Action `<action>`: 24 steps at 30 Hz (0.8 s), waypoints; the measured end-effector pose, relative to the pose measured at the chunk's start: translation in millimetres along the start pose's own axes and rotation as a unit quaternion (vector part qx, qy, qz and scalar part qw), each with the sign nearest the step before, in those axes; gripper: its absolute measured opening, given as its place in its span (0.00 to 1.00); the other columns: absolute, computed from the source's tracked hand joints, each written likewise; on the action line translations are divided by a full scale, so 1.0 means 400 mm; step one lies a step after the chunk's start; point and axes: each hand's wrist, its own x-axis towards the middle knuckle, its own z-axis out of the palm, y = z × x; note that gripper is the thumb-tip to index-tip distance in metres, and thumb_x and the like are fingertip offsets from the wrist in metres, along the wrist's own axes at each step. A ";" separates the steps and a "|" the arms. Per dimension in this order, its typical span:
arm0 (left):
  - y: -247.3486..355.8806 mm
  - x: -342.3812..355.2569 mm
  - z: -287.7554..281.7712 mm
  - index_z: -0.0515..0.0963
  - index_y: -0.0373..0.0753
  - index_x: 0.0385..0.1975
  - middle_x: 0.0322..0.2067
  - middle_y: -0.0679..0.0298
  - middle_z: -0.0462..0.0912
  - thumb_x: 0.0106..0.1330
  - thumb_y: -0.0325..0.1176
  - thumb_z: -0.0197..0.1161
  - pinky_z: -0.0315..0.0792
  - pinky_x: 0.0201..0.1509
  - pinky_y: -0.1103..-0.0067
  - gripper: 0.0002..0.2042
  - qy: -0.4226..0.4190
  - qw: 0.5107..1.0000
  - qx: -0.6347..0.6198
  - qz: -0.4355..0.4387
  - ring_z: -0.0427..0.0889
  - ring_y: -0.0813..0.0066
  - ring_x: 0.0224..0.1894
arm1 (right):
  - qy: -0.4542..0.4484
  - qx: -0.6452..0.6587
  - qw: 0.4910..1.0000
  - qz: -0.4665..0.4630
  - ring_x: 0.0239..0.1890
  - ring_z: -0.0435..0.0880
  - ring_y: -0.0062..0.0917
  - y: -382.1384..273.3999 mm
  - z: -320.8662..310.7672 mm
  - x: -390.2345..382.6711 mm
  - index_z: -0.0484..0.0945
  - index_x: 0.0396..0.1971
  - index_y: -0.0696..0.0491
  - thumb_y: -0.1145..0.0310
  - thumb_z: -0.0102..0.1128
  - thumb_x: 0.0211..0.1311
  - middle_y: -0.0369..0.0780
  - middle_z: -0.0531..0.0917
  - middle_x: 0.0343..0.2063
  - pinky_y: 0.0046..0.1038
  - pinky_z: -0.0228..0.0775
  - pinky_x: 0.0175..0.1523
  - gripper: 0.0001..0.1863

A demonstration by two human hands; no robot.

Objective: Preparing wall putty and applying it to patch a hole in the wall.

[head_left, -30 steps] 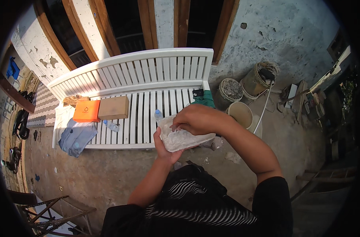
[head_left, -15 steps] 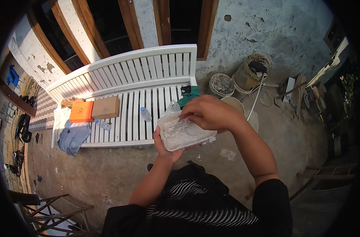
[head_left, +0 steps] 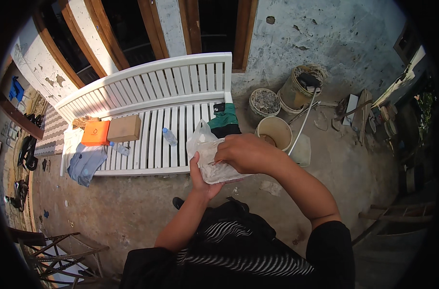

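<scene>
Head view: shallow whitish tray (head_left: 211, 174) held up in front of the torso, just short of the bench's front edge; pale, caked matter inside. Left hand (head_left: 205, 185) curled under its near left side, thumb up along the rim, grip firm. Right hand (head_left: 246, 153) above the tray, covering much of it; fingers bent and drawn together, tips down at the pale matter. Cannot tell whether they pinch anything.

Beyond the tray, white slatted bench (head_left: 152, 171). On it, left to right: grey-blue cloth (head_left: 87, 164) draped over the front edge, orange box (head_left: 95, 134) touching brown box (head_left: 123, 128), 2 clear bottles (head_left: 170, 137) with blue caps, green cloth (head_left: 226, 114) at the right end. White plastic bag (head_left: 199, 132) just behind the tray. Right of the bench, 3 buckets (head_left: 258, 112) near the wall.
</scene>
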 end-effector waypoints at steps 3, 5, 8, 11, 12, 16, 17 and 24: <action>0.006 -0.013 0.020 0.60 0.47 0.72 0.67 0.56 0.69 0.67 0.67 0.42 0.64 0.62 0.35 0.39 -0.019 1.000 0.003 -0.024 0.71 0.47 0.66 | -0.036 0.016 0.999 -0.036 0.41 0.82 0.33 -0.002 -0.034 -0.025 0.86 0.36 0.48 0.72 0.65 0.53 0.33 0.85 0.34 0.35 0.76 0.44 0.10; 0.008 -0.014 0.020 0.61 0.47 0.72 0.66 0.55 0.69 0.67 0.67 0.42 0.64 0.61 0.32 0.39 -0.043 0.998 0.019 -0.047 0.71 0.45 0.66 | -0.053 0.007 0.997 -0.058 0.41 0.84 0.34 -0.004 -0.061 -0.039 0.87 0.39 0.45 0.72 0.64 0.54 0.34 0.86 0.35 0.37 0.78 0.45 0.12; 0.008 -0.014 0.012 0.61 0.46 0.72 0.66 0.54 0.69 0.67 0.67 0.42 0.65 0.60 0.33 0.39 -0.064 0.995 0.014 -0.071 0.71 0.44 0.66 | -0.056 0.006 0.998 -0.033 0.41 0.82 0.33 -0.005 -0.098 -0.054 0.86 0.38 0.48 0.72 0.64 0.55 0.33 0.85 0.33 0.36 0.76 0.44 0.10; -0.004 -0.013 0.019 0.61 0.45 0.71 0.66 0.54 0.69 0.67 0.67 0.42 0.67 0.60 0.35 0.39 -0.040 0.998 0.004 -0.038 0.71 0.45 0.65 | -0.027 0.015 0.999 0.017 0.40 0.83 0.36 -0.027 -0.134 -0.068 0.85 0.38 0.49 0.72 0.64 0.57 0.37 0.86 0.33 0.38 0.76 0.43 0.09; -0.006 -0.015 0.020 0.61 0.45 0.71 0.66 0.54 0.69 0.67 0.67 0.42 0.67 0.60 0.35 0.39 -0.040 0.998 0.004 -0.038 0.71 0.45 0.65 | -0.027 0.015 0.999 0.017 0.40 0.83 0.36 -0.039 -0.142 -0.071 0.85 0.38 0.49 0.72 0.64 0.57 0.37 0.86 0.33 0.38 0.76 0.43 0.09; -0.020 -0.017 0.016 0.63 0.46 0.70 0.64 0.56 0.71 0.67 0.66 0.44 0.68 0.62 0.40 0.38 -0.031 0.999 0.018 -0.014 0.72 0.49 0.65 | -0.040 0.034 0.997 0.057 0.40 0.85 0.40 -0.073 -0.107 -0.070 0.85 0.39 0.51 0.71 0.64 0.58 0.43 0.86 0.34 0.41 0.77 0.44 0.09; -0.025 -0.018 0.014 0.64 0.47 0.70 0.62 0.58 0.73 0.67 0.67 0.45 0.69 0.64 0.44 0.38 -0.035 0.999 0.020 -0.014 0.73 0.51 0.65 | -0.050 0.039 0.996 0.061 0.41 0.85 0.41 -0.070 -0.087 -0.066 0.85 0.39 0.52 0.71 0.64 0.59 0.44 0.86 0.34 0.42 0.77 0.44 0.09; -0.067 -0.006 0.026 0.63 0.47 0.70 0.64 0.58 0.71 0.65 0.66 0.47 0.68 0.65 0.47 0.38 -0.030 0.999 0.005 -0.038 0.72 0.52 0.66 | 0.009 0.056 0.988 0.145 0.42 0.85 0.43 -0.029 -0.070 -0.096 0.85 0.39 0.54 0.73 0.63 0.58 0.45 0.86 0.36 0.42 0.77 0.46 0.09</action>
